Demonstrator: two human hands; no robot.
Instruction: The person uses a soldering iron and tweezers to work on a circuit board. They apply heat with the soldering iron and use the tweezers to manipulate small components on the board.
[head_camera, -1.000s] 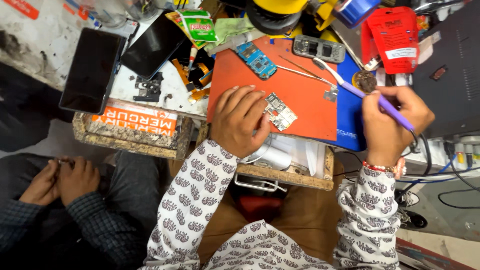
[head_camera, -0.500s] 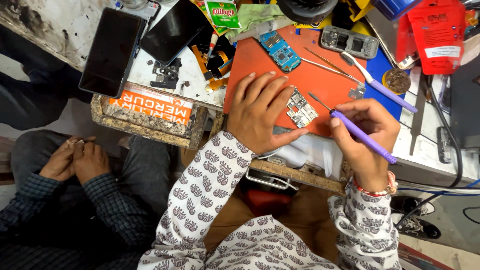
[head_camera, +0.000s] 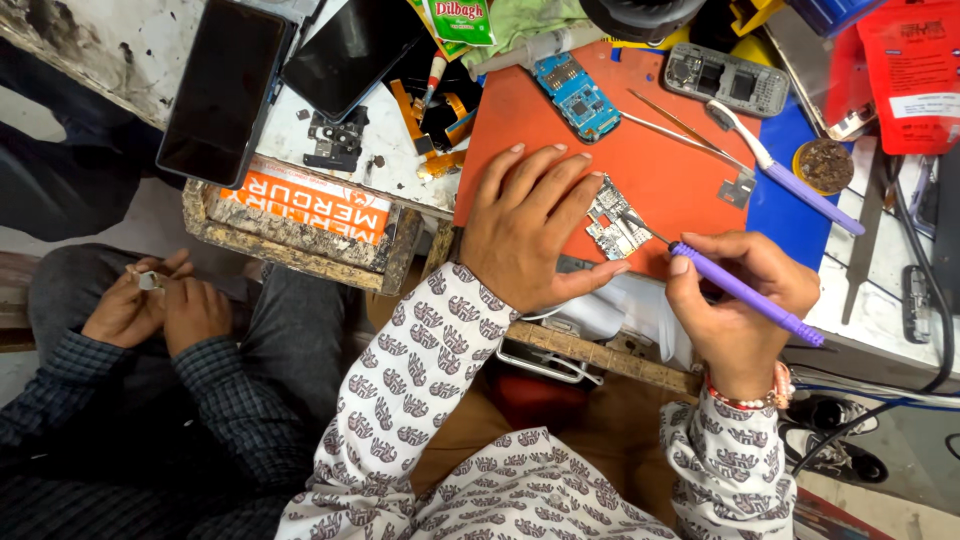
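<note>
My left hand lies flat, fingers spread, on the orange work mat, its fingertips pinning a small grey circuit board. My right hand grips a purple-handled soldering iron, whose thin metal tip touches the board's right edge. A blue circuit board lies higher on the mat, with thin metal tweezers and a white and purple toothbrush to its right.
Two dark phones lie at the upper left of the bench, beside orange flex cables. A grey phone frame, a red pouch and a small tin sit at the upper right. Another person's hands hold a small part at the left.
My right hand has come in from the right with the purple iron, and its tip now rests at the grey board. My left hand has stayed on the board.
</note>
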